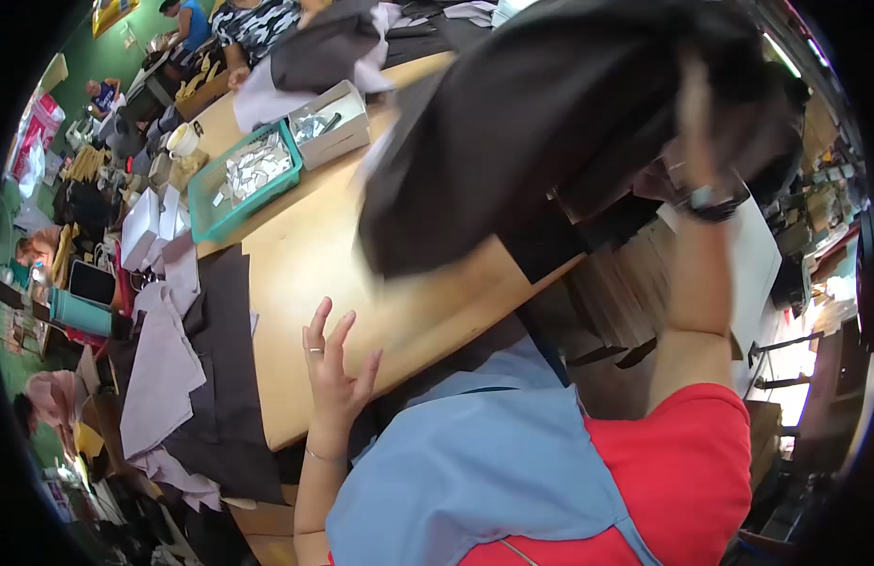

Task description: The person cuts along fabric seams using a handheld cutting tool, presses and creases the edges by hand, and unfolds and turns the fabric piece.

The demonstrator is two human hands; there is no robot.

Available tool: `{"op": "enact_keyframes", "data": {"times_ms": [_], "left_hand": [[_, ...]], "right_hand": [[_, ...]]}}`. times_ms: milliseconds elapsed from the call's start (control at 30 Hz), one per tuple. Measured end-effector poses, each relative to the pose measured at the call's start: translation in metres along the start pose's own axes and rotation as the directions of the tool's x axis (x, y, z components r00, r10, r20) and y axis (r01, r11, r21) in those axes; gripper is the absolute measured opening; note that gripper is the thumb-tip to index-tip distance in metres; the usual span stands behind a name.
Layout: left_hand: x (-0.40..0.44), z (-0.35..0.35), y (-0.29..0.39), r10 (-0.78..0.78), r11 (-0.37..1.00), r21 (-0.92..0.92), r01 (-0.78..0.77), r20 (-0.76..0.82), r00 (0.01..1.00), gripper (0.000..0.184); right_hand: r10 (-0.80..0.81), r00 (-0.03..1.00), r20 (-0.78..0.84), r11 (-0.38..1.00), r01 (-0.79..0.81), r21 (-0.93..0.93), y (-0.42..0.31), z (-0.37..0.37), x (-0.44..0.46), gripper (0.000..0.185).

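A large dark brown or black cloth (531, 132), smeared by motion, hangs in the air over the right part of the wooden table (305, 311). My right hand (698, 123) is raised at its far right side and grips it; the fingers are blurred and partly lost against the fabric. A watch or band circles that wrist. Over the near edge of the table my left hand (339, 363) is held up, open, fingers apart and nothing in them. What kind of garment or piece the cloth is cannot be made out.
A teal basket (199, 203) of small white labels stands beside a cardboard box (347, 132) with small items. Dark and light grey fabric pieces (163, 368) drape over the left table end. Across the table, a person in a camouflage top (258, 33) handles cloth. Stacked panels (626, 292) stand at right.
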State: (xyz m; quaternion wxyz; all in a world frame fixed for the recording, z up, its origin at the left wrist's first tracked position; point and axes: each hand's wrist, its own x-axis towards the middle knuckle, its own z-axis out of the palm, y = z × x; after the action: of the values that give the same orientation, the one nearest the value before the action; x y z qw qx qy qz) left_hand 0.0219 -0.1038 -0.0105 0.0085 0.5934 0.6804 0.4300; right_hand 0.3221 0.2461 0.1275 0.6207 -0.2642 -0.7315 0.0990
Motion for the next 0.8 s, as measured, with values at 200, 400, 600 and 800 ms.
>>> {"op": "enact_keyframes", "data": {"times_ms": [200,400,600,800], "left_hand": [[-0.012,0.015,-0.016,-0.222,0.971,0.14,0.192,0.248,0.943,0.052],[-0.012,0.012,-0.016,-0.199,0.964,0.231,0.13,0.307,0.931,0.047],[-0.021,-0.046,-0.051,-0.261,0.824,0.509,0.249,-0.051,0.964,0.047],[-0.057,-0.146,-0.169,-0.417,0.093,0.697,0.711,-0.621,0.663,0.044]], "right_hand": [[0.057,0.987,0.15,0.819,0.04,-0.573,0.124,-0.126,0.084,0.048],[0.292,0.845,0.448,0.627,0.186,-0.757,0.414,-0.221,-0.008,0.047],[-0.121,0.977,0.176,0.625,0.213,-0.751,0.222,-0.169,0.035,0.048],[-0.364,0.906,0.216,0.821,0.422,-0.385,0.062,-0.058,-0.032,0.05]]}}
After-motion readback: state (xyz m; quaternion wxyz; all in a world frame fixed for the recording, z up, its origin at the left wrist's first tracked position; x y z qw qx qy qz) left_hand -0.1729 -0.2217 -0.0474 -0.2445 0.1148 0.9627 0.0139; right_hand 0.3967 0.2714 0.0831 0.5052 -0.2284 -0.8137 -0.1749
